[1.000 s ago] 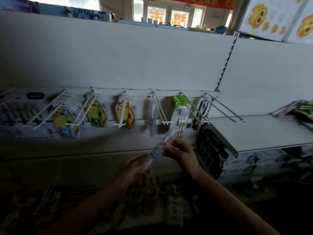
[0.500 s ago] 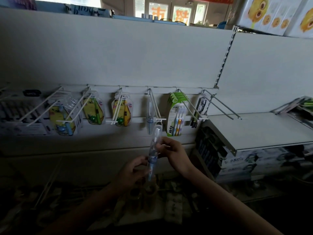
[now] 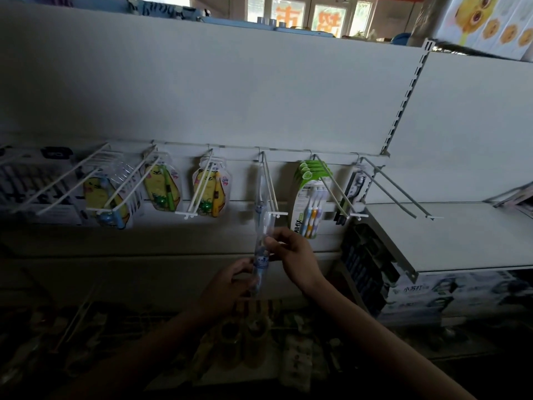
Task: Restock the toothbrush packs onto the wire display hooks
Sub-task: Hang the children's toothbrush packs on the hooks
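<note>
Nearest, along the dark bottom edge, lies a jumble of packaged goods [image 3: 277,350] on a low shelf; what they are cannot be told in the shade. Above it the left hand [image 3: 227,287] curls its fingers round the lower end of a clear toothbrush pack [image 3: 262,255], and the right hand [image 3: 291,255] pinches the pack's upper part between thumb and fingertips. The pack stands nearly upright, its top just under the front tip of the middle wire hook [image 3: 269,192], which already carries one similar clear pack against the back panel [image 3: 259,96].

Along the rail at the panel's lower edge, left of the middle hook, hang two yellow cartoon packs [image 3: 209,189] on separate hooks, then a hook crowded with clear and yellow packs [image 3: 109,197], and at the far left edge dark boxed goods [image 3: 26,186]. Right of the middle hook hang green-topped packs [image 3: 310,203] of several coloured brushes, then a dark brush pack [image 3: 353,192]; the last grey hook [image 3: 401,192] is bare.

At the right a grey shelf [image 3: 461,235] juts out, with printed cartons [image 3: 450,295] stacked beneath it and dark boxes [image 3: 363,267] at its left end. Beyond the panel's top edge, bright windows with orange characters [image 3: 305,18] show, and a poster of yellow faces [image 3: 490,21] fills the top right corner.
</note>
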